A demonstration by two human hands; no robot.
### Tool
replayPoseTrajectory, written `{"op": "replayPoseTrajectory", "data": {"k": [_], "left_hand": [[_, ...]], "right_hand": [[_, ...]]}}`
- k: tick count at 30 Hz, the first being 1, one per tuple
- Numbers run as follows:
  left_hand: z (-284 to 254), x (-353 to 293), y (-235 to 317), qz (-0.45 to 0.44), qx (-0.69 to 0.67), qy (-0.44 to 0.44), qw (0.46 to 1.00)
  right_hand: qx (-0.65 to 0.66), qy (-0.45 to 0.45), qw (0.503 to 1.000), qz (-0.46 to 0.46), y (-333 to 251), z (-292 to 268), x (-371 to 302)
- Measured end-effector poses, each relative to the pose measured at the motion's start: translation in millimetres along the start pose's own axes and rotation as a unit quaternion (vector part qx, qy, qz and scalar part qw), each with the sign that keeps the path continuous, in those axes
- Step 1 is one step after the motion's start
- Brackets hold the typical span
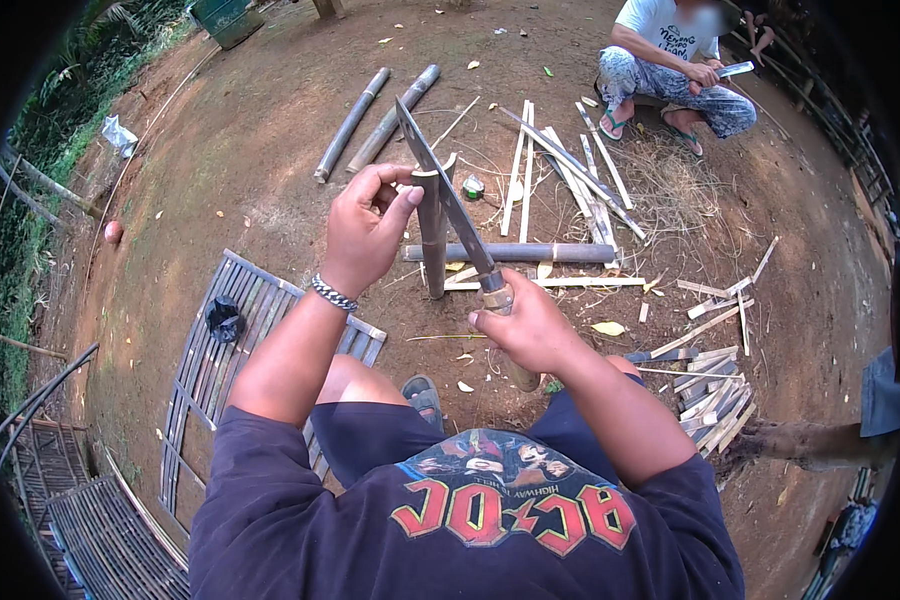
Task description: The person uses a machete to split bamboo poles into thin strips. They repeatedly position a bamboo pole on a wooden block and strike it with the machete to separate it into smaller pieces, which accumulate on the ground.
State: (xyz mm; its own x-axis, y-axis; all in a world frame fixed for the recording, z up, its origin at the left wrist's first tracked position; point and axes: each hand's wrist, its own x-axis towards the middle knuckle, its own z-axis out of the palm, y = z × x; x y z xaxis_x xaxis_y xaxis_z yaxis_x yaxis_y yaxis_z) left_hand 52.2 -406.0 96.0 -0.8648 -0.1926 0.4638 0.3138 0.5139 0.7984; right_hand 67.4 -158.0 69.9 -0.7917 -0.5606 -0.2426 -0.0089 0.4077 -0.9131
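My right hand (532, 325) is wrapped round the wooden handle of a machete (458, 212), whose long dark blade slants up and to the left. The blade lies against an upright length of bamboo (432, 238), seemingly between its two split parts, though the exact contact is hard to see. At the bamboo's top, my left hand (368, 222) grips the near part's rim with thumb and curled fingers. Behind the bamboo's foot, a bamboo pole (530, 253) lies crosswise on the ground.
Two bamboo poles (352, 124) lie farther off, with a tape measure (473, 188) nearer. Split strips (575, 180) and a pile of pieces (712, 400) lie to the right. A slatted bamboo panel (255, 295) holds a black bag (224, 318). Another person (675, 70) squats at far right holding a blade.
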Motion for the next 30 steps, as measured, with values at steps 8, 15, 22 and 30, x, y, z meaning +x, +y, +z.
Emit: {"op": "replayPoseTrajectory", "data": {"k": [8, 15, 22, 30], "left_hand": [[14.5, 32.6, -26.9, -0.013, -0.122, -0.003, 0.992], [5.0, 49.1, -40.8, 0.071, -0.038, -0.002, 0.997], [-4.6, 118.9, -14.1, 0.438, 0.404, -0.145, 0.79], [-2.1, 166.9, -20.7, 0.468, 0.445, -0.31, 0.698]], "right_hand": [[-0.04, 0.075, 0.996, 0.024, 49.4, 34.4, 68.1], [-0.066, 0.065, 0.996, -0.003, 41.9, 20.9, 72.5], [-0.072, 0.047, 0.996, 0.027, 51.4, -8.4, 71.4], [-0.109, 0.084, 0.991, 0.0, 56.4, -9.7, 72.9]]}}
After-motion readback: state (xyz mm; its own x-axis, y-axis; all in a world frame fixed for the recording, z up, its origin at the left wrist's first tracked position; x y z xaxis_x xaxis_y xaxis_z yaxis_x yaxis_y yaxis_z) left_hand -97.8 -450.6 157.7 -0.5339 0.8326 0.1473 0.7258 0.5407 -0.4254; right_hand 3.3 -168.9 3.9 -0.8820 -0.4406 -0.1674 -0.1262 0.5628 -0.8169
